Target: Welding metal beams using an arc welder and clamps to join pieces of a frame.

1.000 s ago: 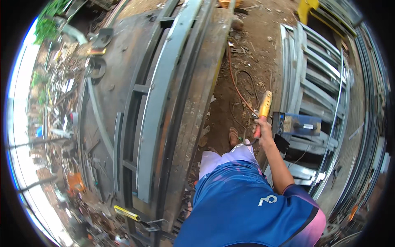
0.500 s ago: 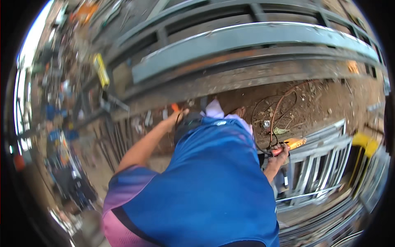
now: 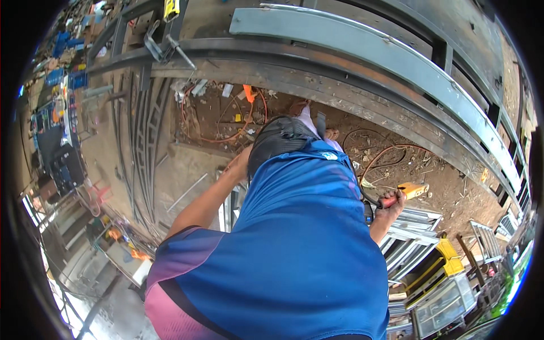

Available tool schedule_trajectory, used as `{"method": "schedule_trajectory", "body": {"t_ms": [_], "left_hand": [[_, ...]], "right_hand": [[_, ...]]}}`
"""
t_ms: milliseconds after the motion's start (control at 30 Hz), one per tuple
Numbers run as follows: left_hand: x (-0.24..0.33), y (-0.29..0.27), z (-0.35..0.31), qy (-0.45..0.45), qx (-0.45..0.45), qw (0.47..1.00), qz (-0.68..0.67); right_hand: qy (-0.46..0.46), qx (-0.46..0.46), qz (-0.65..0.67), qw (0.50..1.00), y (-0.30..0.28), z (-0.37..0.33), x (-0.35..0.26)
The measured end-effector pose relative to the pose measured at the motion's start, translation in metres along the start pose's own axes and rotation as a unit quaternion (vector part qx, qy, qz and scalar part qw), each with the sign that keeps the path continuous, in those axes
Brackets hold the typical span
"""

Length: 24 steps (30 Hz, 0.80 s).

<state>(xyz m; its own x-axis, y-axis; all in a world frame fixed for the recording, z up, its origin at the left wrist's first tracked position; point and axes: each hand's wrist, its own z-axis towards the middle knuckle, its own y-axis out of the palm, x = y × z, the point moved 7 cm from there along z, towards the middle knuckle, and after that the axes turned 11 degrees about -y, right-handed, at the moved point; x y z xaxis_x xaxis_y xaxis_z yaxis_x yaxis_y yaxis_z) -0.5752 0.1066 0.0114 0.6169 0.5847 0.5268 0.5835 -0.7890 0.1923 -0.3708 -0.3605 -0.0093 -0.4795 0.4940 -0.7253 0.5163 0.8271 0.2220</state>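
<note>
On the right, my right hand [image 3: 395, 207] is closed round the red handle of a welding electrode holder [image 3: 413, 190]. Its orange jaws point away to the right, and a dark cable runs from the handle. My left hand [image 3: 245, 161] is at the edge of a dark, rounded thing [image 3: 277, 139] that looks like a welding mask, in front of my blue shirt. The fingers of that hand are mostly hidden, so its grip does not show.
A long steel frame [image 3: 317, 71] crosses ahead, with a grey channel [image 3: 362, 42] on it. A clamp [image 3: 161, 51] grips its left part. Orange cable [image 3: 226, 137] lies on the dirt floor. Metal bars [image 3: 144, 147] lie left; silvery frames [image 3: 411, 232] and a yellow-edged cabinet [image 3: 447, 258] stand right.
My view has swung, so the steel frame now slants down to the right. The electrode holder stays in my right hand. My left hand is now more hidden by the dark rounded thing.
</note>
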Motion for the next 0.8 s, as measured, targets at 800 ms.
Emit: {"method": "schedule_trajectory", "body": {"t_ms": [800], "left_hand": [[0.132,0.050,0.061,0.077,-0.161,0.838,0.515]], "right_hand": [[0.009,0.014,-0.099,0.995,0.084,-0.043,0.020]]}}
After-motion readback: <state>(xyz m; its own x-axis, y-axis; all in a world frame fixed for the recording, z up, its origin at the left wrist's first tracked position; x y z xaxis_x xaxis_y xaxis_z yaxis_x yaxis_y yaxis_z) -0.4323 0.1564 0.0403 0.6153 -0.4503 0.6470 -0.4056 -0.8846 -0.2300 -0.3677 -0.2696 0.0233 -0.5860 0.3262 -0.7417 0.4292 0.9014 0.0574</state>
